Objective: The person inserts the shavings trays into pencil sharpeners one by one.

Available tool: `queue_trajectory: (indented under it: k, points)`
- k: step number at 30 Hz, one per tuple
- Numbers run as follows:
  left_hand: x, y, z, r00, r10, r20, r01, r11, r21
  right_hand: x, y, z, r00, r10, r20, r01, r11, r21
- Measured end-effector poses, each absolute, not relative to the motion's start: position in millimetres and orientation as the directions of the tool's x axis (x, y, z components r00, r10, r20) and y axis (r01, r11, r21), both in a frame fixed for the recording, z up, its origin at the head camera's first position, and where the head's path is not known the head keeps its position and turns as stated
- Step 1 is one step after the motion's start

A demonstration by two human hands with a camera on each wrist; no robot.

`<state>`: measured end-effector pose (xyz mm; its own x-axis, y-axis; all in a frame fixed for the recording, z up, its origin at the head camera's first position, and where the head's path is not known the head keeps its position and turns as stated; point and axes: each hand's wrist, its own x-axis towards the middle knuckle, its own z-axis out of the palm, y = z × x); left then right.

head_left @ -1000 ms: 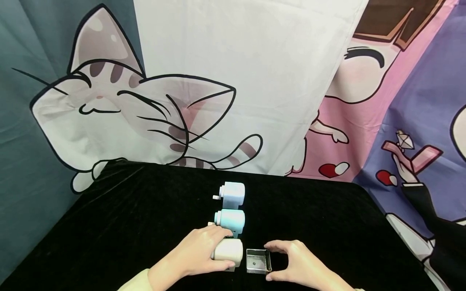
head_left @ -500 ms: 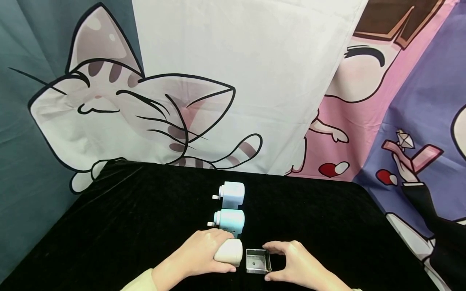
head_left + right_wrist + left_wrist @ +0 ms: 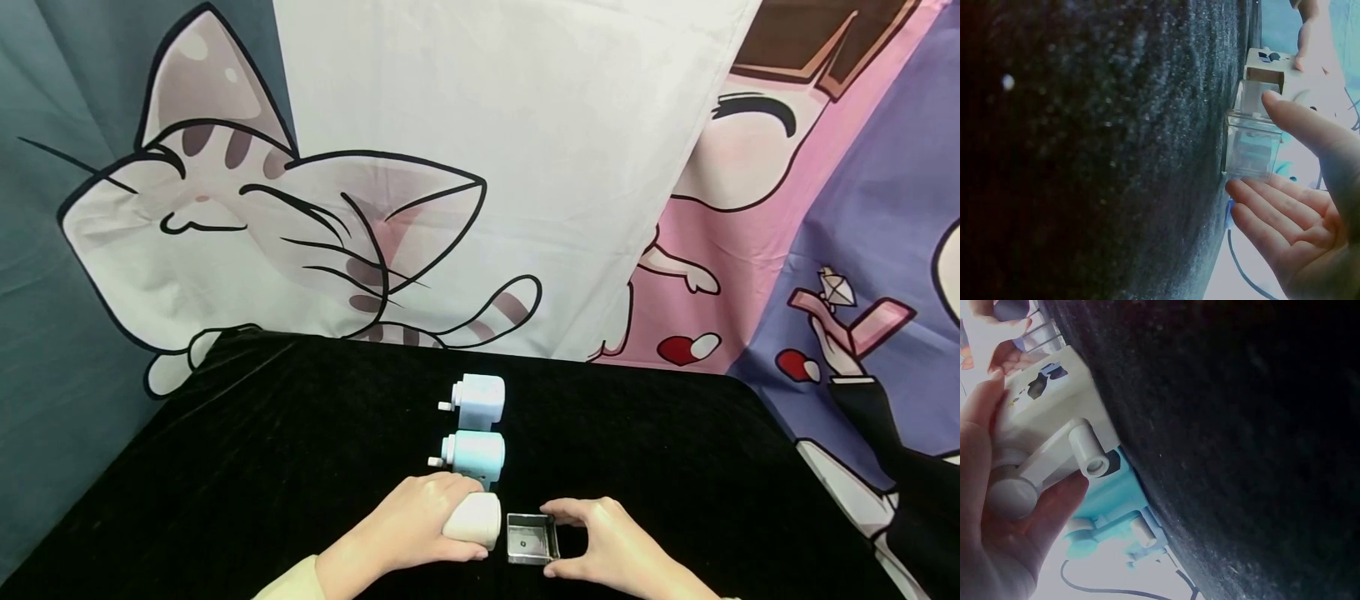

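Note:
My left hand point(image 3: 423, 517) grips a cream crank pencil sharpener point(image 3: 474, 521) round its body. In the left wrist view its crank handle point(image 3: 1088, 450) and a dark printed picture point(image 3: 1047, 380) show. My right hand point(image 3: 618, 542) holds a clear shavings drawer point(image 3: 531, 540) at its right end, thumb on the near side and fingers on the far side. The drawer lies just right of the cream sharpener, apart from it. Beyond the left hand stand a light-blue sharpener point(image 3: 478, 452) and a pale lavender-blue sharpener point(image 3: 480, 400), cranks to the left.
Black velvet cloth point(image 3: 300, 433) covers the table. Behind it hangs a curtain point(image 3: 525, 167) printed with a cartoon cat and figures. In the left wrist view a dark cable point(image 3: 1116, 590) runs beyond the sharpeners.
My left hand has slid a little right and nearer, closer round the cream sharpener, uncovering the light-blue sharpener's crank. My right hand has edged slightly left along the drawer, which stays in place.

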<state>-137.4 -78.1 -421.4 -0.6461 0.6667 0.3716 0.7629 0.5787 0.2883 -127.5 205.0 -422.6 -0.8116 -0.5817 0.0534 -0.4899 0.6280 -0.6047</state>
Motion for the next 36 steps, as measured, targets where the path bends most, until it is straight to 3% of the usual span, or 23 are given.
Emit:
queue_trajectory:
  k: [36]
  points:
    - [-139.1,-79.3,-424.5,-0.612,0.668,0.423,0.79,0.547,0.278,-125.8,203.6,-424.1,-0.817,-0.575,0.033,-0.46,0.617,-0.638]
